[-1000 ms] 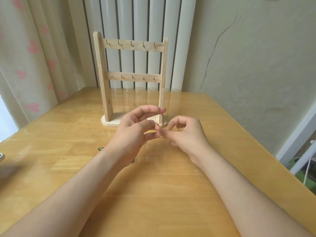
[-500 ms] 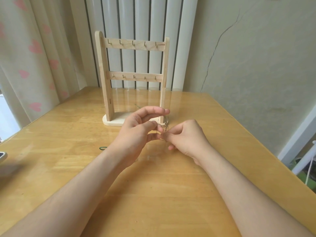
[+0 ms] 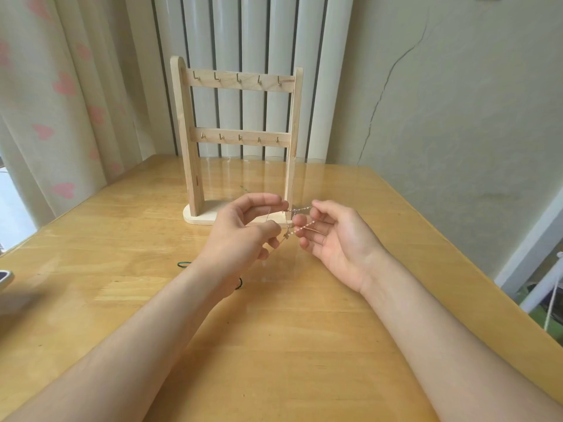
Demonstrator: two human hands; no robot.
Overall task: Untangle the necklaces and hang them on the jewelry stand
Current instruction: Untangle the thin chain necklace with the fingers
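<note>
My L hand [image 3: 243,236] & R hand [image 3: 335,239] have drawn apart since a sec ago; both pinch the necklaces [image 3: 300,229], strands now stretched betw them w/ a knot mid-way, near the far edge of the table [image 3: 122,239] by the jewelry stand [image 3: 189,132]; hooks [image 3: 238,78] bare; tangle prob loosening

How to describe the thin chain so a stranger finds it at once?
Find the wooden jewelry stand on the table. Before its base, the left hand and right hand hold a fine chain between them. Unlike the dark green loop nearby, it is pale metal.
</note>
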